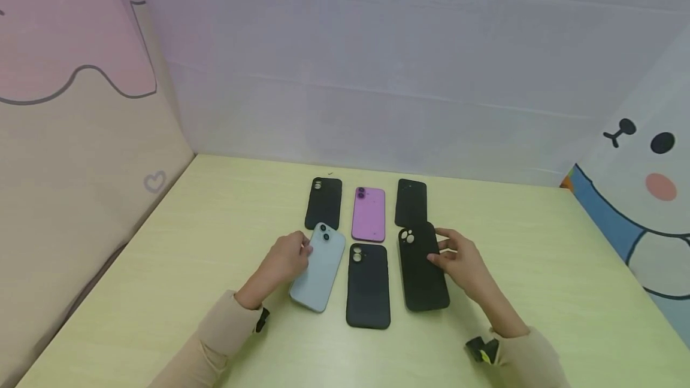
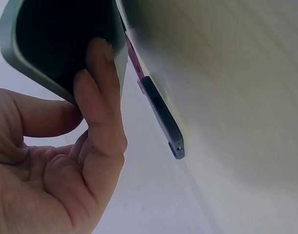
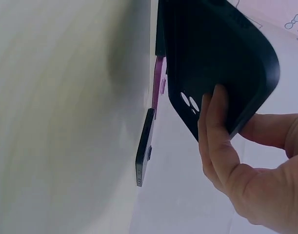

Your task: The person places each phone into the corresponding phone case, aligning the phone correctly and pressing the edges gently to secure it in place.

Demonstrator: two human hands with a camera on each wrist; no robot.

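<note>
Between the thumb and fingers of my left hand [image 1: 286,258] is a light blue phone [image 1: 321,268], held by its left edge and raised off the table. Its back with two lenses faces up in the head view; the left wrist view shows the dark screen [image 2: 51,44] underneath, fingertips against it. My right hand [image 1: 465,262] pinches a black phone case [image 1: 423,274] by its right edge, also lifted. The right wrist view looks into the hollow inside of that case [image 3: 207,53], with camera holes showing. A second black phone case [image 1: 369,292] lies flat between the hands.
Behind lie a third black case [image 1: 324,205], a purple-pink phone [image 1: 369,214] and a black phone [image 1: 412,196], flat on the pale yellow table [image 1: 242,196]. A whitish cloth wall [image 1: 377,76] rises at the back edge, with printed cartoon panels at both sides.
</note>
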